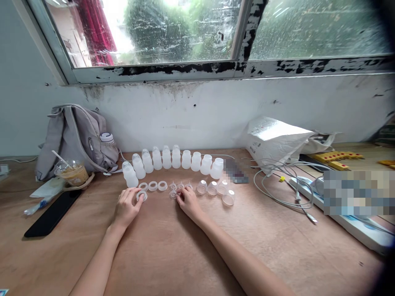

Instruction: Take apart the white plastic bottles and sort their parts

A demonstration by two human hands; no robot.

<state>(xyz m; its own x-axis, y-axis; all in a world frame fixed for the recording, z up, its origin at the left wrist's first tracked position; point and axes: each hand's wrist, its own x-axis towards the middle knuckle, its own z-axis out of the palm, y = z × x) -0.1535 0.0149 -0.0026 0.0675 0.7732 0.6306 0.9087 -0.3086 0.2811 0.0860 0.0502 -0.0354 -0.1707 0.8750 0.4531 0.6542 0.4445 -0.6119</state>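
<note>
Left hand (126, 206): fingers clamped on white ring (144, 195) | right hand (189, 202): fingertips beside clear teat (173, 196), grip I cannot tell | teat lies right of ring, left of right fingertips, right hand nearer

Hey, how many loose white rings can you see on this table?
4: left ring, middle ring and right ring in a row before the bottles, plus a nearer ring at the left hand. That hand might hide more.
</note>
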